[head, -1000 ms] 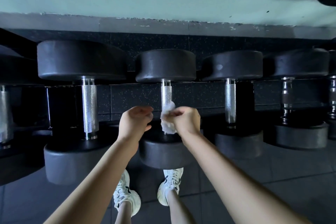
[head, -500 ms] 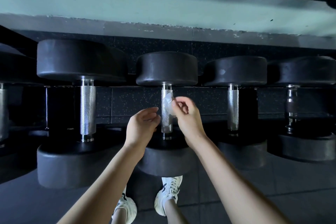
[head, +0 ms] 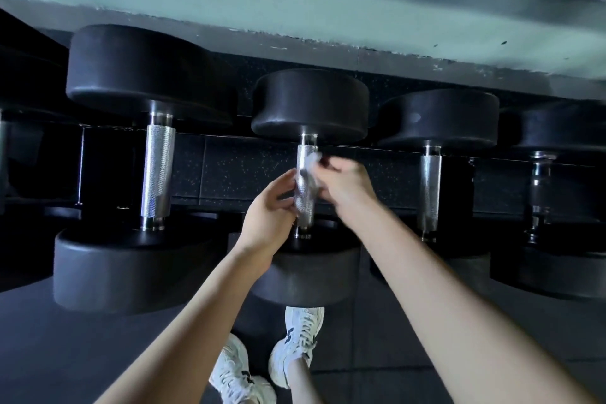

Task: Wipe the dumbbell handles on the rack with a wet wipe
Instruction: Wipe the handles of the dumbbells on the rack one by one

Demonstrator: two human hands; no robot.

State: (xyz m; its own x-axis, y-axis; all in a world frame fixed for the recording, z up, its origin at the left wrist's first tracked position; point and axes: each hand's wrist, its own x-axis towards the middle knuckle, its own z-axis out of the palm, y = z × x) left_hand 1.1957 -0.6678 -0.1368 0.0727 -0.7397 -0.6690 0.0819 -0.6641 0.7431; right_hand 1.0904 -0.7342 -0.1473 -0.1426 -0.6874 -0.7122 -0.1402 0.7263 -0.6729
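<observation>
Nearest the camera, two white sneakers (head: 296,343) stand on the dark floor (head: 65,354), partly covered by both forearms. Above them lies the middle dumbbell (head: 310,105), its knurled handle (head: 304,207) between the hands. The left hand (head: 267,218) is against the handle's left side, fingers curled; whether it grips cannot be told. The right hand (head: 346,187) pinches the wet wipe (head: 310,169) against the handle's upper right part, and the wipe is blurred. Flanking units: a larger dumbbell (head: 141,75) to the left, a smaller dumbbell (head: 439,118) to the right, neither touched. Behind: a speckled dark panel (head: 236,170), then a pale green wall (head: 295,3).
</observation>
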